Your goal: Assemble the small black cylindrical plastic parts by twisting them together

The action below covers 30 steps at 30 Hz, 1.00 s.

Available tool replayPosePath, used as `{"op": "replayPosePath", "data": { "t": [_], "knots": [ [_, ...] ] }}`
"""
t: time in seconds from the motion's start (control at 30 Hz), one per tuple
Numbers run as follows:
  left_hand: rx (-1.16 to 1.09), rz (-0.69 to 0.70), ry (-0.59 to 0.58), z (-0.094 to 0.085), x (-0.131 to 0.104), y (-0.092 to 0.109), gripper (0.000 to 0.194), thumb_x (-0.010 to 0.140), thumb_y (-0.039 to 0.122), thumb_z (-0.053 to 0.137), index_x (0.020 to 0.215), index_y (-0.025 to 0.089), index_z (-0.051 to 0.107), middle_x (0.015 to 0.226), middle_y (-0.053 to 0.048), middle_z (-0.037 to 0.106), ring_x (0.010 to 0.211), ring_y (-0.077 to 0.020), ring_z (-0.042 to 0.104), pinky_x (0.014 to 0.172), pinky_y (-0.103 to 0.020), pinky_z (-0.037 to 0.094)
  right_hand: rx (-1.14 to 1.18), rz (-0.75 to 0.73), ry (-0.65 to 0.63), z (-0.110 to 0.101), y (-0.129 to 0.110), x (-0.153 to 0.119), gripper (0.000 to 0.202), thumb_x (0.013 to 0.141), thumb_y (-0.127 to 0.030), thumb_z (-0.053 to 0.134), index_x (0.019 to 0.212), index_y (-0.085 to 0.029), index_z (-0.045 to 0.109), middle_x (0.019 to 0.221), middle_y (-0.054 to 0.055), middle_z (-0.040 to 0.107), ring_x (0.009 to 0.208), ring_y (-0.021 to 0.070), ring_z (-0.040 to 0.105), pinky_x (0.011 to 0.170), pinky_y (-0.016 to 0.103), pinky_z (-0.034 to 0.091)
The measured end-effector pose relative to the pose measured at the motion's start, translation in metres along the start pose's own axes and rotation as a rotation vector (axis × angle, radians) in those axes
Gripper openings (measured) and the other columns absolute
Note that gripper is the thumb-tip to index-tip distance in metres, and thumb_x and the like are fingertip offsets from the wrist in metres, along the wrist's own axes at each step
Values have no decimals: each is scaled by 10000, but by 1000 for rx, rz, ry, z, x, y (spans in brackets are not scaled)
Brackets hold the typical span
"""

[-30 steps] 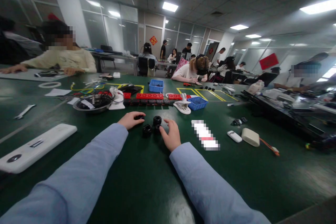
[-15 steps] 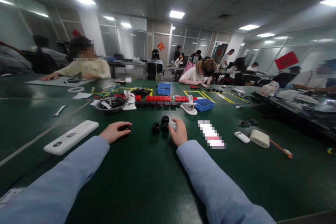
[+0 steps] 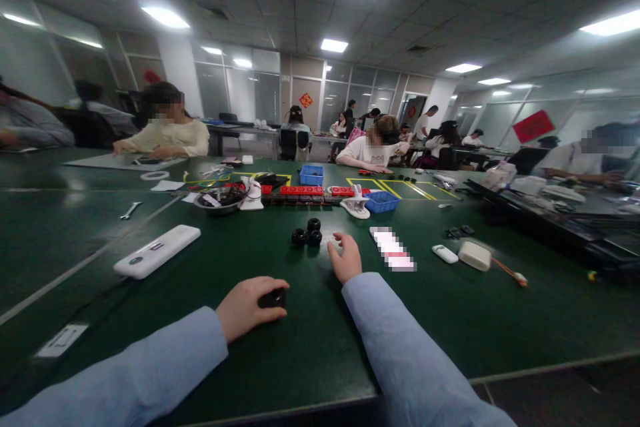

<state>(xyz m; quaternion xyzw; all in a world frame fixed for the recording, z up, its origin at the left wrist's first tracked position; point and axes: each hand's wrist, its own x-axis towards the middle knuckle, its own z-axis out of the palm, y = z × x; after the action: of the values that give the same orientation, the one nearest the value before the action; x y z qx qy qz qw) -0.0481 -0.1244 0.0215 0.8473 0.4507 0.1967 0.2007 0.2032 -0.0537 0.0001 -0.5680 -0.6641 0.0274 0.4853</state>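
My left hand [image 3: 255,305] is low over the green table, thumb and fingers closed around a black toy wheel [image 3: 273,298]. Three similar black wheels [image 3: 299,237] are grouped on the table farther forward, touching or nearly so. Just to the right of that group is my right hand [image 3: 346,258], with its fingers curved and apart and no object visible in it. A faint pale patch lies between its fingertips and the wheels; I cannot tell what it is.
A white power strip [image 3: 157,252] lies left, with a wrench [image 3: 131,211] beyond it. Phone [image 3: 393,249], white case [image 3: 475,255] and glasses [image 3: 460,232] are right. Ahead stand a black bowl [image 3: 220,203], red parts and blue baskets [image 3: 383,201]. Other people sit around.
My left hand has come nearer to me and to the right with the black wheel in it. My right hand has drawn slightly away from the three wheels. The camera view has shifted.
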Motion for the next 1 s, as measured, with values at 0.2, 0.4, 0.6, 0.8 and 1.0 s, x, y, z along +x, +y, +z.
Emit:
{"op": "replayPosePath", "data": {
  "t": [0.2, 0.4, 0.6, 0.8, 1.0],
  "knots": [
    [15, 192, -62, 28, 5, 49, 481, 695, 393, 678, 1141, 249, 574, 1078, -47, 618, 975, -229, 570, 876, -365, 423, 26, -63, -74, -19, -29, -32, 257, 791, -267, 480, 979, -119, 576, 891, 97, 600, 822, 208, 540, 777, 357, 444],
    [-54, 182, -22, 42, 15, 67, 521, 629, 390, 722, 1081, 198, 547, 1003, -51, 617, 919, -235, 566, 827, -372, 427, 64, -97, -129, -31, -42, -51, 193, 816, -244, 461, 931, -144, 580, 862, 68, 600, 807, 185, 535, 762, 325, 439],
    [-26, 145, 80, 42, 19, 57, 739, 439, 549, 769, 1026, 165, 535, 1013, -78, 569, 962, -289, 503, 868, -445, 378, 109, -92, -147, -36, -45, -50, 224, 875, -278, 394, 954, -155, 564, 865, 56, 594, 807, 167, 536, 752, 305, 437],
    [5, 94, 15, 42, 31, 44, 420, 585, 488, 696, 852, 178, 601, 907, -53, 588, 904, -260, 522, 845, -419, 383, 43, -267, -332, -39, -61, -51, 262, 845, -360, 462, 980, -155, 553, 890, 59, 574, 855, 188, 513, 778, 329, 405],
    [51, 128, 4, 38, 56, 33, 297, 618, 350, 643, 851, 170, 605, 903, -62, 597, 902, -239, 523, 897, -413, 357, -304, -272, -581, -33, -71, -44, 424, 760, -513, 548, 1008, -169, 535, 894, 66, 585, 822, 220, 529, 684, 323, 406]
  ]
}}
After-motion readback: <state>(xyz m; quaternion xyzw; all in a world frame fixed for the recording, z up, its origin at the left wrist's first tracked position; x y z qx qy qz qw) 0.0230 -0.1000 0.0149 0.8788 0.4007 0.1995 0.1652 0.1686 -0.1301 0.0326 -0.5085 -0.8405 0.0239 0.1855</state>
